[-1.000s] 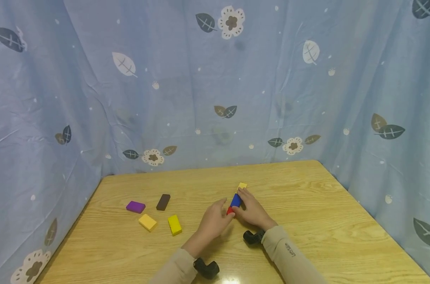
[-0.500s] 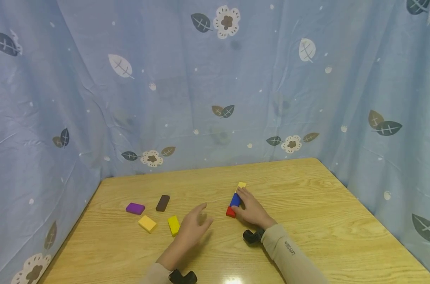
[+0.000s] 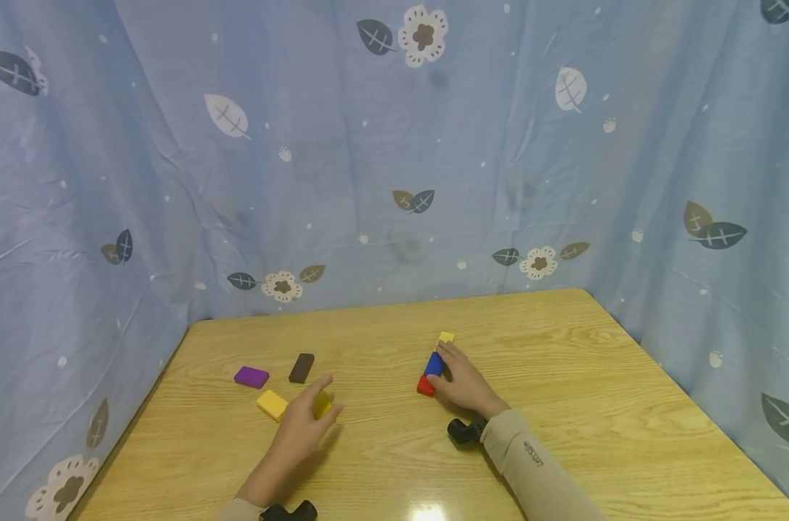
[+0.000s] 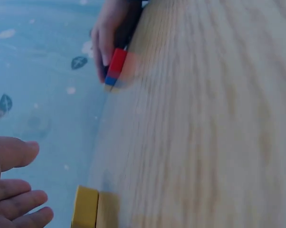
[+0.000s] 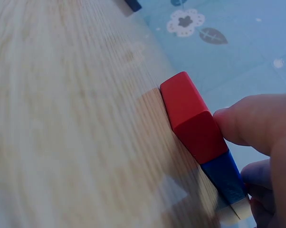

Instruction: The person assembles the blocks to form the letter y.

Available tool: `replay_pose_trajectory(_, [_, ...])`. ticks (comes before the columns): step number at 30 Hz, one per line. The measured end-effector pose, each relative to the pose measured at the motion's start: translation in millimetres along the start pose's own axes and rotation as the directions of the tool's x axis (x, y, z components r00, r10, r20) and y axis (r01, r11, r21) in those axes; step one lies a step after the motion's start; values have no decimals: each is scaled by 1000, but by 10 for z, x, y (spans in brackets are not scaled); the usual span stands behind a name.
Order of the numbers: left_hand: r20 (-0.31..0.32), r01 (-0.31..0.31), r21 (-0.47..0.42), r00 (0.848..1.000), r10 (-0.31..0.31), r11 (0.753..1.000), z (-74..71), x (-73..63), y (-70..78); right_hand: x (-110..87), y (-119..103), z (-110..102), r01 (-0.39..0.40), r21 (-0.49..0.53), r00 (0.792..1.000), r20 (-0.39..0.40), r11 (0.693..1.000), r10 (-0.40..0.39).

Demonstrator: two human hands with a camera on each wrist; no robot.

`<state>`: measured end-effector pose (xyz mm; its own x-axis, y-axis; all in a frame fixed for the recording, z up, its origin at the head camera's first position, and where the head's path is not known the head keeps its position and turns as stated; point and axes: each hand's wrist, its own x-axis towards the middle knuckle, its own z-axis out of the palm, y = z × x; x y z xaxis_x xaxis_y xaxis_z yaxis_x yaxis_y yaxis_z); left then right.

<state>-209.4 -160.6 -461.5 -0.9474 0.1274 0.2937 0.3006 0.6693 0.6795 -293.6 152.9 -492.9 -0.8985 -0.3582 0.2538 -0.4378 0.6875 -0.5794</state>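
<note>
My left hand (image 3: 299, 423) is just beside and over a bright yellow block (image 3: 322, 405), thumb and fingers spread apart. In the left wrist view that yellow block (image 4: 85, 208) stands clear of the fingertips, with a gap. Farther right, my right hand (image 3: 466, 383) rests along the side of a row of blocks laid end to end: red (image 3: 424, 386), blue (image 3: 434, 364) and pale yellow (image 3: 445, 336). The right wrist view has the thumb touching the side of the red block (image 5: 188, 114), and other fingers lying against the blue block (image 5: 224, 176). My right hand partly covers the pale yellow one.
Left of my left hand lie an orange-yellow block (image 3: 273, 404), a purple block (image 3: 252, 377) and a dark brown block (image 3: 301, 368). A blue patterned curtain (image 3: 342, 145) surrounds the back and sides of the wooden table (image 3: 583, 376).
My left hand has let go of the row by the red block and moved left to the bright yellow block. The right hand has stayed at the row.
</note>
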Motion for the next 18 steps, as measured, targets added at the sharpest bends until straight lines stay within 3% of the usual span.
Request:
replay_pose_trajectory(6, [1, 37, 22, 999, -37, 999, -45, 5, -74, -2, 10, 4, 5, 6, 1000, -6, 1000, -4])
replay_pose_trajectory(18, [114, 147, 55, 982, -152, 988, -92, 15, -180, -8, -11, -5, 12, 9, 1000, -1, 1000, -12])
